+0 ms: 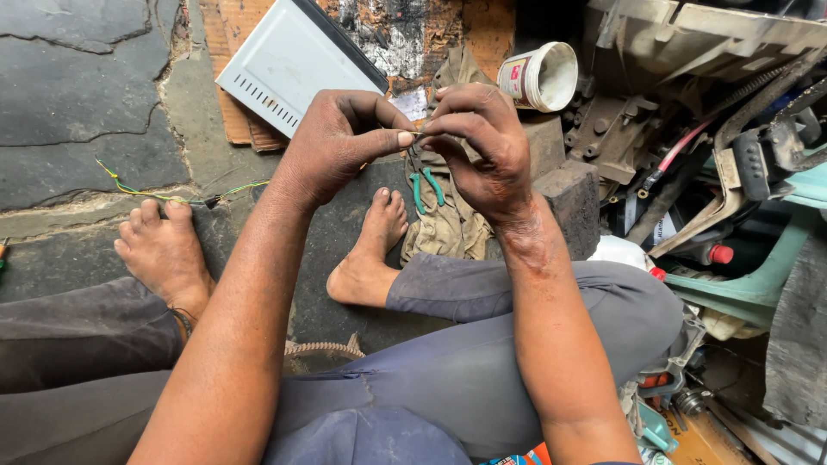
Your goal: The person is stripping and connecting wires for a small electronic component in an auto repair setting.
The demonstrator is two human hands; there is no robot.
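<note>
My left hand (pixel 340 142) and my right hand (pixel 482 146) meet in front of me, fingertips pinched together on a thin wire (pixel 417 133) held between them. Only a short piece of the wire shows between thumbs and forefingers. Below the hands, green-handled pliers (pixel 424 188) lie on a dirty olive cloth (pixel 448 220) on the ground. I sit with bare feet out in front, knees bent.
A white metal panel (pixel 289 60) leans at the back. A white plastic cup (pixel 541 76) lies on its side. A pile of machine parts and scrap (pixel 689 129) fills the right. A yellow-green wire (pixel 172 194) lies on the stone floor at left.
</note>
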